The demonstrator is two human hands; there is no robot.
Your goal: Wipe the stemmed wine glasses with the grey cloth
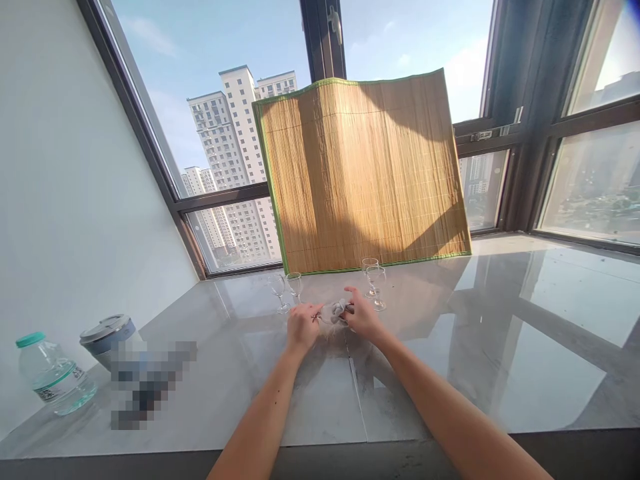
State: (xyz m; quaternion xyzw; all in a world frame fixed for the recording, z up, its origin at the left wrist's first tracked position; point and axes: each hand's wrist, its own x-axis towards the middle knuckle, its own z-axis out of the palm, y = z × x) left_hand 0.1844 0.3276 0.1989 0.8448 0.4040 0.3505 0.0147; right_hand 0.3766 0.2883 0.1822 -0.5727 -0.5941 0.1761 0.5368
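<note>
Between my hands, low over the grey sill, a small clear stemmed glass (327, 314) lies on its side. My left hand (301, 328) is closed around one end of it, with the fingers partly hidden. In my right hand (363, 316) is a bunched grey cloth (339, 309), pressed at the other end of the glass; the index finger sticks out. Two upright wine glasses, one further left (278, 293) and one closer (295, 285), stand beyond my left hand. Behind my right hand are two more, a front glass (377, 288) and a rear glass (369, 268), overlapping in view.
A bamboo mat (360, 173) with green edging leans against the window behind the glasses. At the left of the glossy sill (225, 373) stand a water bottle (57, 380) and a lidded cup (107, 337), beside a blurred-out patch. The sill's front edge runs below my forearms.
</note>
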